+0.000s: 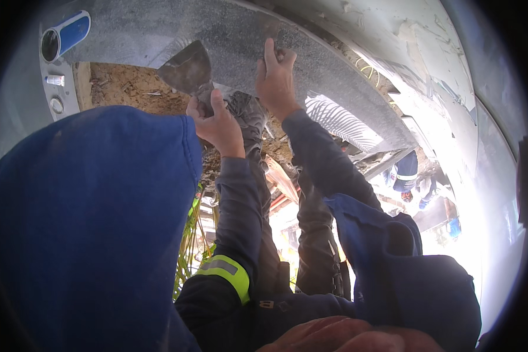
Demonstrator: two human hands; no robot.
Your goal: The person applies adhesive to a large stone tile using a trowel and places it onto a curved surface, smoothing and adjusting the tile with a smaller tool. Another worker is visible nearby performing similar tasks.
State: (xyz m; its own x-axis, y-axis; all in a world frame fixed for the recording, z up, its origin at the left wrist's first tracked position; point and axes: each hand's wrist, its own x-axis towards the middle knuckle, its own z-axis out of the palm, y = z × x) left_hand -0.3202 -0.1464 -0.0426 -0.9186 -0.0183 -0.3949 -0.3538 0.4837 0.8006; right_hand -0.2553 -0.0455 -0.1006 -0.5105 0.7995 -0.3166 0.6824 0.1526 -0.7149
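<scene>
My left hand (222,130) is closed around the handle of a wide-bladed scraper (186,67). Its dark, flared blade lies against or just over a grey, dusty slab (234,32), pointing up and left. To the right, my right hand (277,83) holds nothing that I can see. Its index finger is stretched out, with the tip at the slab's surface by a darker smudge, while the other fingers curl loosely.
On the slab's left end are a blue-and-white cylindrical container (73,32), a small white tube (55,80) and a ring-shaped item (57,105). Brown rubble (126,85) lies below. A pale wall (405,35) rises right. Another person in blue (406,170) is farther off.
</scene>
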